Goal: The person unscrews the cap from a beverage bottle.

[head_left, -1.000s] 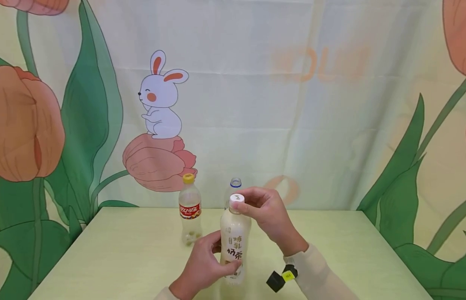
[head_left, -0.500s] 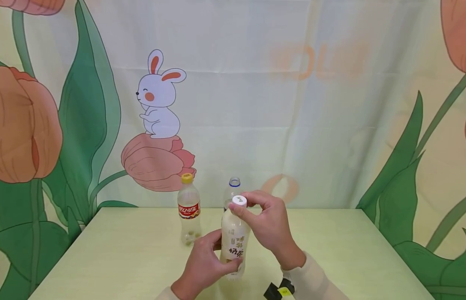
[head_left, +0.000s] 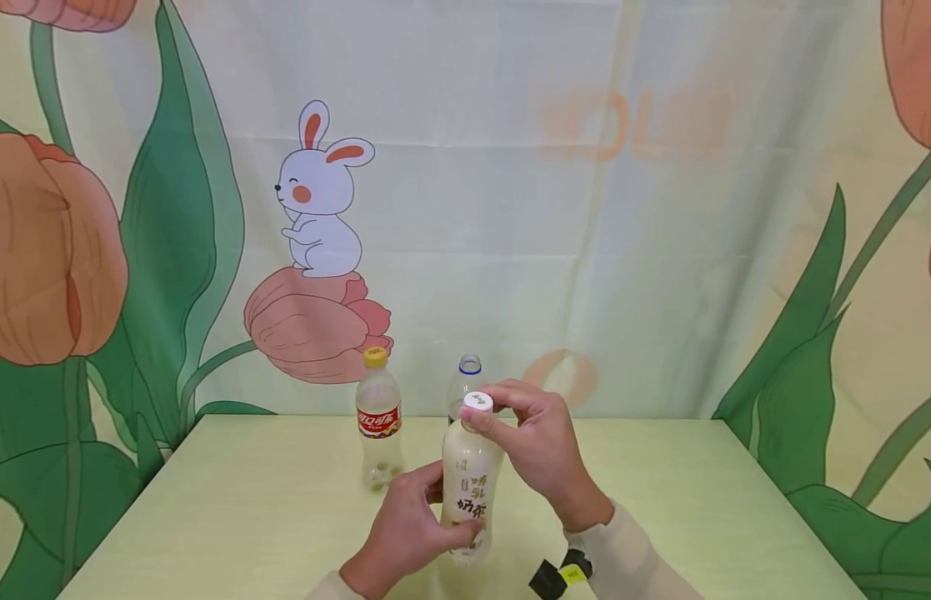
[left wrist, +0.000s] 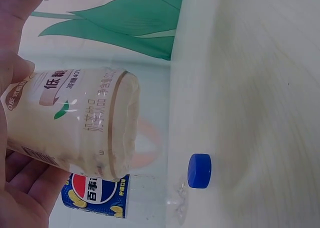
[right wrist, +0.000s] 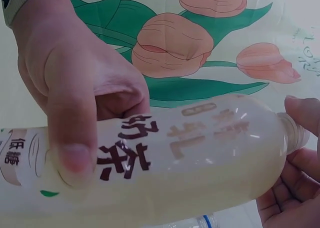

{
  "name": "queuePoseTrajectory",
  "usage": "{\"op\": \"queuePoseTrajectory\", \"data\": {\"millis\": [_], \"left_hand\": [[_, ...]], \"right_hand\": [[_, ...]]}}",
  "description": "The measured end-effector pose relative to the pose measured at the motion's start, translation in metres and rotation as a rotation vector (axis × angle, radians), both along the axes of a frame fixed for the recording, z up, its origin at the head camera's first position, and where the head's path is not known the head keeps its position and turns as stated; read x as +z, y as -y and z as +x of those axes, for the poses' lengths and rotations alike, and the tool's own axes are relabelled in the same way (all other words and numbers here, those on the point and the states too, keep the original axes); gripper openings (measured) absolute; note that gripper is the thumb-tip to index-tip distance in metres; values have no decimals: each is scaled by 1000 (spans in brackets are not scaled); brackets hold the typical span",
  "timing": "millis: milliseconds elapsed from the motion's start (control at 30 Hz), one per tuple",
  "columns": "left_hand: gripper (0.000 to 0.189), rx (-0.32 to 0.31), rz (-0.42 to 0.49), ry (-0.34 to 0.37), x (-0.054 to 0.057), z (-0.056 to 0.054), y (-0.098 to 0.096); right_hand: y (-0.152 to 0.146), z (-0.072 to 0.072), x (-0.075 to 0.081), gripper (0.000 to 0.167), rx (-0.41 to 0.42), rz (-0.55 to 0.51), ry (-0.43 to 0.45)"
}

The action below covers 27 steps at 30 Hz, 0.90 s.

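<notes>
In the head view my left hand (head_left: 411, 521) grips the lower body of a milk tea bottle (head_left: 468, 467), thumb across the front of its label. My right hand (head_left: 543, 442) pinches the white cap (head_left: 478, 402) at the bottle's top between thumb and fingers. In the right wrist view the bottle (right wrist: 200, 153) lies across the picture, and the fingers cover the cap. The left wrist view shows the bottle's base (left wrist: 122, 123) held off the table. A clear bottle with a blue neck ring (head_left: 469, 367) stands behind, partly hidden and uncapped.
A clear cola bottle with a yellow cap (head_left: 377, 417) stands to the left, small round things at its bottom. In the left wrist view a blue bottle cap (left wrist: 200, 171) lies on the table (left wrist: 250, 98) near the Pepsi-labelled bottle (left wrist: 95, 195). A printed curtain (head_left: 465, 208) hangs behind.
The white cap and bottle top have shifted slightly right, and the bottle's label has turned a little. My right hand and wrist have shifted slightly. Both hands keep their hold.
</notes>
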<state>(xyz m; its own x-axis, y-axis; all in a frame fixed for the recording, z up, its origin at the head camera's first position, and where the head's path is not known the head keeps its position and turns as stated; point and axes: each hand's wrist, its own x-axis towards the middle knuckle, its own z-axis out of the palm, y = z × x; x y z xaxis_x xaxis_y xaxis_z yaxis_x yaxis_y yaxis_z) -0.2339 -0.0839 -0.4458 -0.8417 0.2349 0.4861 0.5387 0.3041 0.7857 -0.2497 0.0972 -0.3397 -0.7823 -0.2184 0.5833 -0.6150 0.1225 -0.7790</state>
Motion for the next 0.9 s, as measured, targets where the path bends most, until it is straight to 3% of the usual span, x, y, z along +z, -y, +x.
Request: {"op": "queuePoseTrajectory", "data": {"millis": [900], "left_hand": [[41, -213, 6, 123, -2, -4, 3]], "right_hand": [[-19, -13, 3, 23, 270, 51, 101]]}}
